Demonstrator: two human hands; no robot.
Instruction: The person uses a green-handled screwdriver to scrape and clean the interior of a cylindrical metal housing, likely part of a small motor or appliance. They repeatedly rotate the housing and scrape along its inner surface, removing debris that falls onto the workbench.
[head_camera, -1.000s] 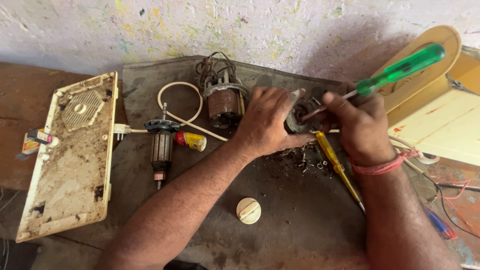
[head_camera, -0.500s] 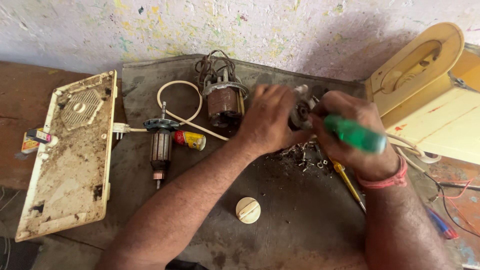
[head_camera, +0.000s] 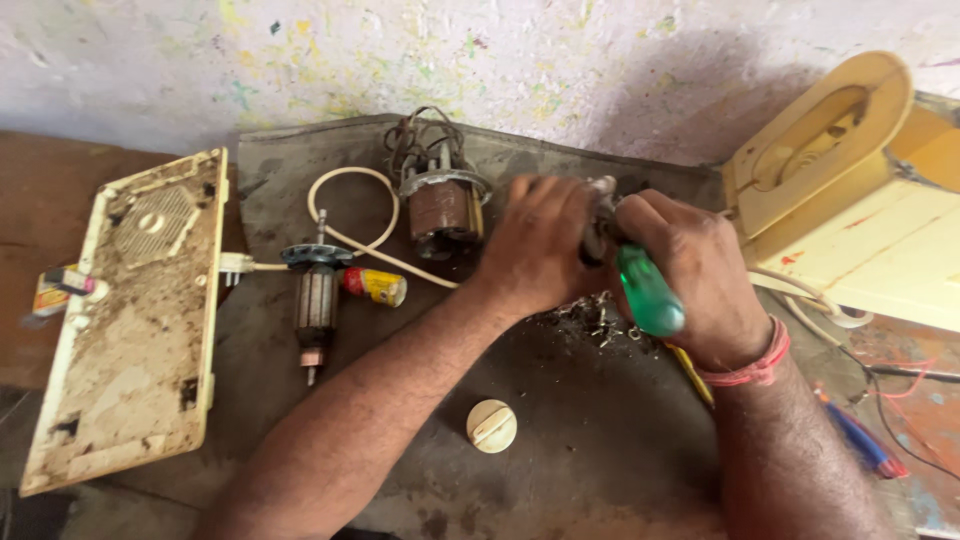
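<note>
On the grimy counter (head_camera: 560, 480) lie a dirty cream plastic cover panel (head_camera: 130, 320), a copper-wound motor rotor (head_camera: 316, 300) and stator (head_camera: 440, 205). The left hand (head_camera: 540, 245) grips a small dark metal part (head_camera: 598, 225); the right hand (head_camera: 695, 275) clasps a green-handled screwdriver (head_camera: 648, 292) against it.

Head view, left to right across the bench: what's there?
Dirty cream cover panel → motor armature → small yellow cylinder → wound motor block → left hand → right hand gripping green screwdriver → cream appliance housing.
</note>
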